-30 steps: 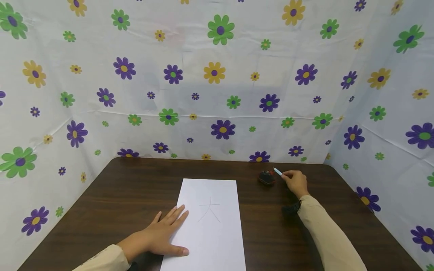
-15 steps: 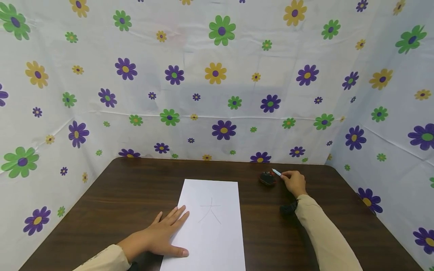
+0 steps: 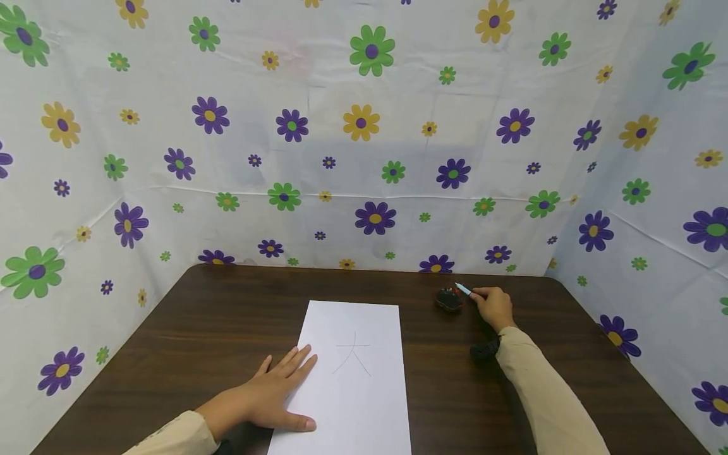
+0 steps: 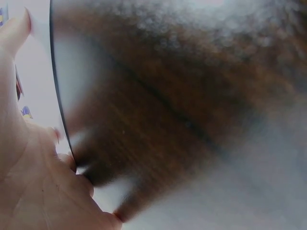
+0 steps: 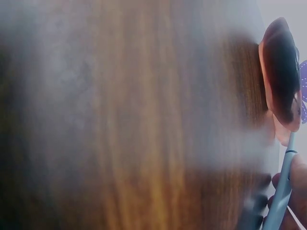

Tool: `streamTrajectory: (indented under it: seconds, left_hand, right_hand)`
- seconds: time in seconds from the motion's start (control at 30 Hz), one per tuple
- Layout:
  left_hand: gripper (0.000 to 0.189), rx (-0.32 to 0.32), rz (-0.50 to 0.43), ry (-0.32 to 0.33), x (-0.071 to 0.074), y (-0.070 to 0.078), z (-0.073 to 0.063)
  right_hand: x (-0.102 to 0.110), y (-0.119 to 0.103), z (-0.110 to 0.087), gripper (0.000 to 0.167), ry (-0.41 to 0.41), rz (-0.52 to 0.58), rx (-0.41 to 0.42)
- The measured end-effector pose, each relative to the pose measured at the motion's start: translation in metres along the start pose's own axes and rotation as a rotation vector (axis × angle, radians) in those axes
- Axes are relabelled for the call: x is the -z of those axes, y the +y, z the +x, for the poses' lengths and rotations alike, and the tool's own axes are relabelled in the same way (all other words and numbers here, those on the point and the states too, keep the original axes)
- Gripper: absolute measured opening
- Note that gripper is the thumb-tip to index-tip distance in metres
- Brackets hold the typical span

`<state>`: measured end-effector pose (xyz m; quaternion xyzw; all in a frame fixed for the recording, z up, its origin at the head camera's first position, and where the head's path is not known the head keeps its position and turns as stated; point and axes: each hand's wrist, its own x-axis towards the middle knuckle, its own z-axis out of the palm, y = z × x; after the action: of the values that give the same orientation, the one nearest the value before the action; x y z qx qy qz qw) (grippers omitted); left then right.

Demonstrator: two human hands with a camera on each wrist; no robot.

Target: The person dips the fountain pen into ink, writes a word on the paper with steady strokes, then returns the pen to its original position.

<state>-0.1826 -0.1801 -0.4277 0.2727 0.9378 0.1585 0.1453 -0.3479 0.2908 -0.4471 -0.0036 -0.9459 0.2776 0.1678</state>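
My left hand (image 3: 272, 390) lies flat with spread fingers over the left edge of a white sheet of paper (image 3: 381, 404). Thin strokes on the sheet form a large figure with one crossbar and two splayed legs. At the far right of the table, my right hand (image 3: 496, 308) pinches a light blue pen (image 3: 464, 290), its tip pointing up and left. Just left of the pen is a small dark rounded object (image 3: 448, 300) with red edges. The right wrist view shows the pen (image 5: 284, 187) with its narrow end overlapping the dark red-edged object (image 5: 280, 72).
The dark wooden table (image 3: 227, 316) reaches back to a white flower-print cloth (image 3: 318, 126) that encloses the back and sides. A dark device (image 3: 485, 351) sits at the right wrist, under the sleeve (image 3: 548, 392).
The right hand and pen have shifted slightly left, bringing the pen tip closer to the dark object. The left hand stays in place on the paper.
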Motion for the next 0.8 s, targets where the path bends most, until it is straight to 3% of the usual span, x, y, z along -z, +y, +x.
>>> streamTrajectory:
  seconds: [0.63, 0.8]
  left_hand:
    - [0.108, -0.012, -0.013, 0.005, 0.000, 0.001, 0.005]
    - [0.109, -0.011, -0.004, 0.002, -0.001, -0.001, 0.005]
  right_hand:
    - [0.012, -0.001, -0.001, 0.030, -0.094, -0.027, -0.022]
    - [0.016, -0.001, 0.000, 0.032, -0.091, -0.014, 0.028]
